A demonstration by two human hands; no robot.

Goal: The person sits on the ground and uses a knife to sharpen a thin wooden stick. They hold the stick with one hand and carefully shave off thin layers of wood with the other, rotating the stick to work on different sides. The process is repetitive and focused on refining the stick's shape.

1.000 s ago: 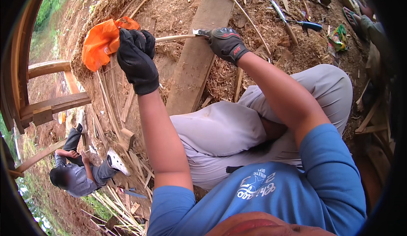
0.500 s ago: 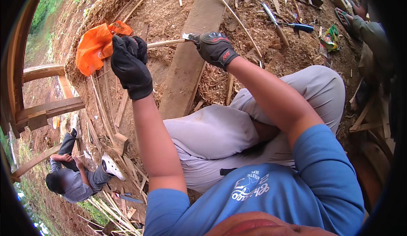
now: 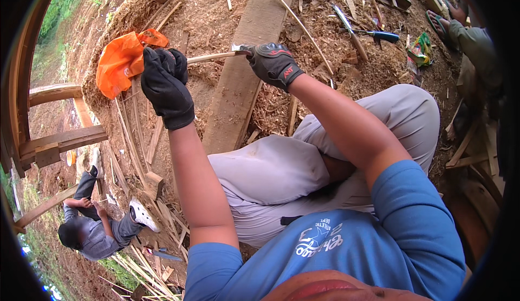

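Stick (image 3: 214, 57), thin and pale, spans the gap between two gloved hands, its middle above the left edge of a broad plank (image 3: 238, 84). Left hand (image 3: 167, 87), black glove, fingers folded tight around stick's left end; that end hidden in the fist. Right hand (image 3: 273, 65), dark glove with red marks, closed on a small metal blade (image 3: 236, 47), which shows bright just past the fingers, at stick's right end; handle hidden in the palm. Whether blade touches wood, cannot tell.

Orange bag (image 3: 116, 65) crumpled just left of left hand. Wood shavings (image 3: 276, 106) scattered to the right of the plank. Second thin stick (image 3: 303, 27) lies on the ground, far side, right of the plank. Farther right: long blade with wooden handle (image 3: 352, 36), beside a blue-handled tool (image 3: 384, 36), then a green wrapper (image 3: 421, 51). Sandalled foot (image 3: 437, 26) at far right. Wooden frame (image 3: 65, 138) at left; nearer, a seated co-worker (image 3: 100, 239) in grey, beside pale wood strips (image 3: 149, 274).
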